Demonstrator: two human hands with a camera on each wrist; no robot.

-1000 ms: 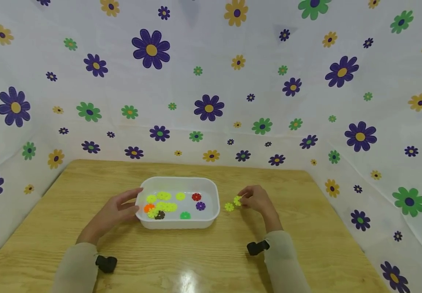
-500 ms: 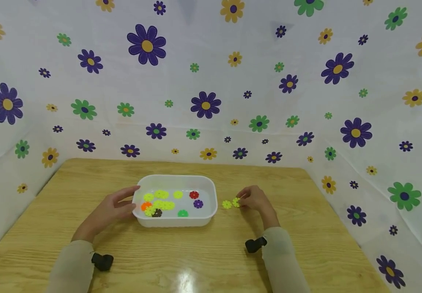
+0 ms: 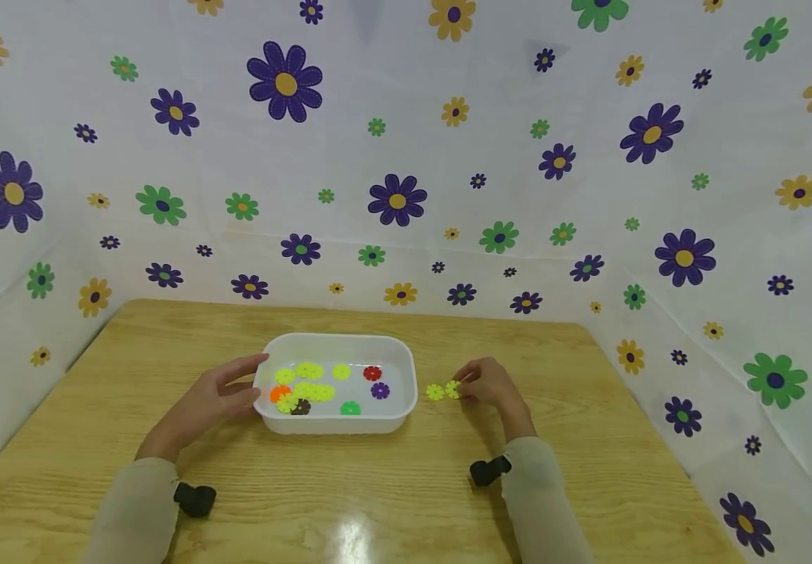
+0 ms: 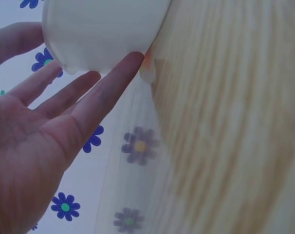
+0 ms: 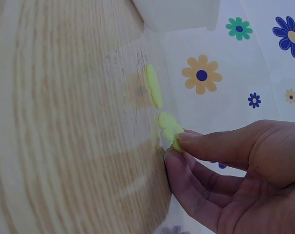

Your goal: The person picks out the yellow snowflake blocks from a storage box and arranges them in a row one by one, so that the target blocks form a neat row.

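Note:
My right hand [image 3: 488, 385] pinches a yellow flower-shaped plastic disc [image 5: 171, 129] by its edge between thumb and fingertips, tilted close over the table. Just left of it, a second yellow flower disc [image 3: 434, 392] lies flat on the wood. My left hand [image 3: 215, 399] is at the left end of a white plastic tub [image 3: 335, 424], its straight fingers and thumb touching the end wall [image 4: 99, 39]. Inside the tub lie several yellow discs [image 3: 341, 372], plus an orange [image 3: 281, 393], a brown [image 3: 301, 407], a green [image 3: 351, 409], a red [image 3: 373, 374] and a purple disc [image 3: 380, 390].
A wooden table [image 3: 293, 501] carries everything. Behind it and along both sides hangs a white cloth [image 3: 349, 157] printed with flowers. Each forearm wears a small black wrist camera, the left one [image 3: 196, 500] and the right one [image 3: 490, 471].
The disc in my right hand has come slightly lower, about level with the one lying beside it. My left hand stays at the tub. The head view has shifted a little.

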